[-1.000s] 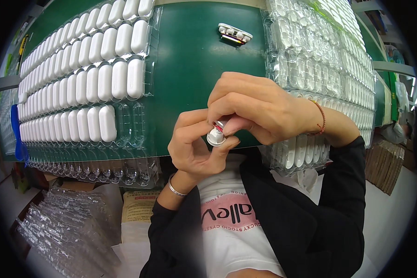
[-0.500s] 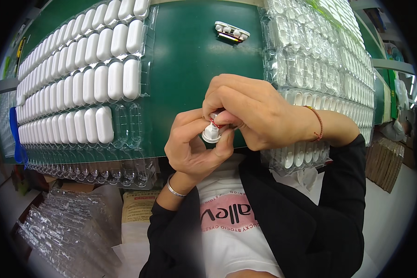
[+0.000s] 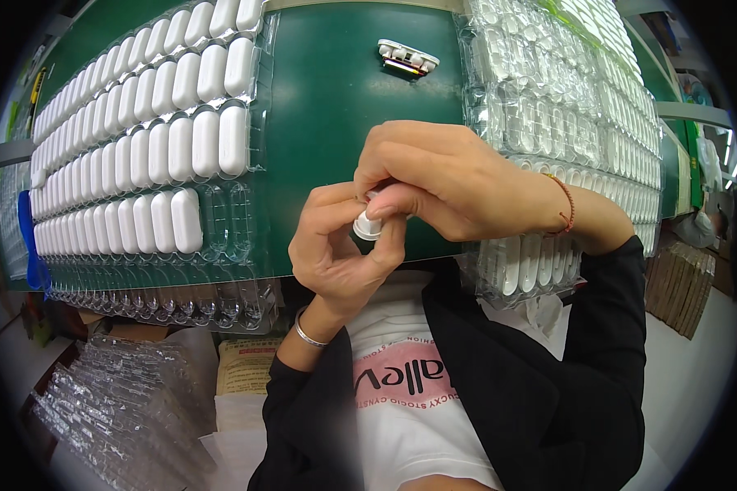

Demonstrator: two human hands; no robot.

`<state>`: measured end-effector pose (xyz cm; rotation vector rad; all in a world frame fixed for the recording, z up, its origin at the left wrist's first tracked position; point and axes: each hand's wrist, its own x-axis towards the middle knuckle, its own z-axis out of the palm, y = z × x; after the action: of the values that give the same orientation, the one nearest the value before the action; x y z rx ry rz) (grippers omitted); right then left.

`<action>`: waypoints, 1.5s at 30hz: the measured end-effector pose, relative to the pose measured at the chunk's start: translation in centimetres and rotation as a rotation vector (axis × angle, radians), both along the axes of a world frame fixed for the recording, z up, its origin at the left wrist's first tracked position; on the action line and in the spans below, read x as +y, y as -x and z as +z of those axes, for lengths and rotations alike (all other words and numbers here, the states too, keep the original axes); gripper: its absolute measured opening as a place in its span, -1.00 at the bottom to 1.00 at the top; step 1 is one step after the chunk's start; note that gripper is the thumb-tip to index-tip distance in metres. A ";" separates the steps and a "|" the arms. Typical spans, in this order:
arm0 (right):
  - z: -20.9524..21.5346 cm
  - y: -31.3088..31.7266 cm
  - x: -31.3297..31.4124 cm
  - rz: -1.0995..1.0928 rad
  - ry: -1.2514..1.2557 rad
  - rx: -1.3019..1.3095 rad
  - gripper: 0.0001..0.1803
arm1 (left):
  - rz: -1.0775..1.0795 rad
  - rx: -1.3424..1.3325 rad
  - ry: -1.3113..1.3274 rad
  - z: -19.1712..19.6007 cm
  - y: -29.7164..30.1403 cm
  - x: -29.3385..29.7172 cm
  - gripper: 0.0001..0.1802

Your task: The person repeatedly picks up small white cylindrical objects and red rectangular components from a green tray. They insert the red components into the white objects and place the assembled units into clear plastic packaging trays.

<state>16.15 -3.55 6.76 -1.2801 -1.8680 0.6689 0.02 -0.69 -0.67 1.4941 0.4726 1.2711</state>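
Green table [image 3: 344, 114] carries two clear trays, left [image 3: 139, 164] and right [image 3: 565, 123] of one lone white part [image 3: 407, 57]. Below that part, I see my left hand [image 3: 335, 245] and right hand [image 3: 442, 184] pinching one small white cap [image 3: 367, 227] together.

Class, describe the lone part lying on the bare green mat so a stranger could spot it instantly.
Start at the green mat between the two clear trays. Near its top edge, above the hands, lies a small white oblong part. Unlike the trayed white pieces, it sits alone, with dark openings showing.

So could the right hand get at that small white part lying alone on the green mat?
Probably yes: the white part lies alone on bare green mat beyond the right hand, though that hand and the left hand are pinching a small white piece.
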 end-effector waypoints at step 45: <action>0.0 -0.3 -0.5 -0.129 -0.179 0.122 -0.63 | -0.123 -0.145 0.121 0.1 0.4 0.6 -0.57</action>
<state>16.48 -4.08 6.77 -1.2047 -1.6898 0.4886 -0.43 -0.06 -0.53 1.2998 0.3506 1.2228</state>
